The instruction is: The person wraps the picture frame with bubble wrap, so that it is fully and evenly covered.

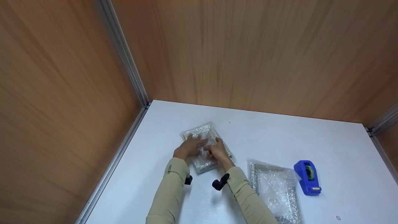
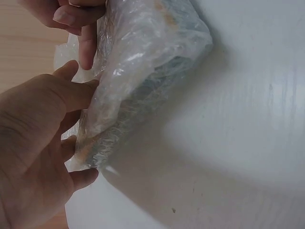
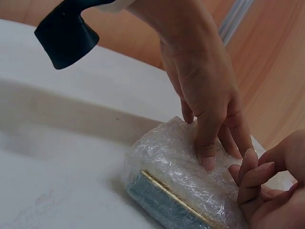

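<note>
A flat package in clear bubble wrap (image 1: pixel 203 166) lies at an angle on the white table. Through the plastic, a gold edge and a blue-grey side show in the right wrist view. My left hand (image 1: pixel 190 147) rests on the wrap with its fingers spread, its thumb (image 3: pixel 207 160) pressing the top. Close beside it, my right hand (image 1: pixel 218 151) bends over the package, several fingers curled and one finger (image 2: pixel 87 47) reaching down to the wrap. I cannot tell whether the right fingertips pinch a bit of plastic.
A second bubble-wrapped frame (image 1: pixel 253 179) lies to the right, near my right forearm. Beside it stands a blue tape dispenser (image 1: pixel 307 179) with a greenish roll. Wooden panels (image 1: pixel 248 56) rise behind and left of the table (image 1: pixel 339 149).
</note>
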The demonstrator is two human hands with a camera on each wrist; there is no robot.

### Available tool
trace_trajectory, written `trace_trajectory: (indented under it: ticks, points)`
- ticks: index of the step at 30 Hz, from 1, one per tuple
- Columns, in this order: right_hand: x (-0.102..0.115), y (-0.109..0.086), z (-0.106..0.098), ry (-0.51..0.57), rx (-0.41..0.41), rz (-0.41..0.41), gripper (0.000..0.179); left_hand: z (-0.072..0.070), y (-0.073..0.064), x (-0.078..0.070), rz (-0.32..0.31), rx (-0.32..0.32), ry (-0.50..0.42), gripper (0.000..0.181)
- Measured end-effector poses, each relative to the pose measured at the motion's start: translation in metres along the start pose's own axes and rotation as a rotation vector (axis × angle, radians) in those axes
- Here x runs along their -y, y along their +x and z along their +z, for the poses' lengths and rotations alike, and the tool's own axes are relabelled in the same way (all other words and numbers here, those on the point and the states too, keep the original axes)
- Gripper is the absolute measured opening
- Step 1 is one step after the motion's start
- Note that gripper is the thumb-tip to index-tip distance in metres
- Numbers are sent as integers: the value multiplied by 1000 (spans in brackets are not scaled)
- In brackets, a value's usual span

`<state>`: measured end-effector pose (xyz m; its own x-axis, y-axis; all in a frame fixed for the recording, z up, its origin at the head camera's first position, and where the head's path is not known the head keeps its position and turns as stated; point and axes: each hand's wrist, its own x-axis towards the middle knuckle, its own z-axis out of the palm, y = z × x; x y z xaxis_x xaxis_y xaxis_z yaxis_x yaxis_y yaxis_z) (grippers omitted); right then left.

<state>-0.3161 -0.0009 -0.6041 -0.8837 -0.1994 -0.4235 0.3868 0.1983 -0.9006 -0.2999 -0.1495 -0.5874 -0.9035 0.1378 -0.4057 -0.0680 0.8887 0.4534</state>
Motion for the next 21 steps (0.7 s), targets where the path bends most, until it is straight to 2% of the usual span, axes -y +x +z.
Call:
trace_trajectory:
  ticks: [9, 13, 17, 21]
  points:
    - [2, -2, -6, 20, 2, 21, 83, -3, -3, -6, 24, 2, 83, 54]
    - [3, -5, -11, 38, 16, 28, 82, -1, -4, -10, 22, -14, 84, 52]
    - [4, -8, -15, 67, 34, 33, 83, 2, -4, -15, 1, -20, 88, 48]
    - [7, -12, -20, 138, 74, 39, 83, 1, -5, -23, -52, 3, 60, 42]
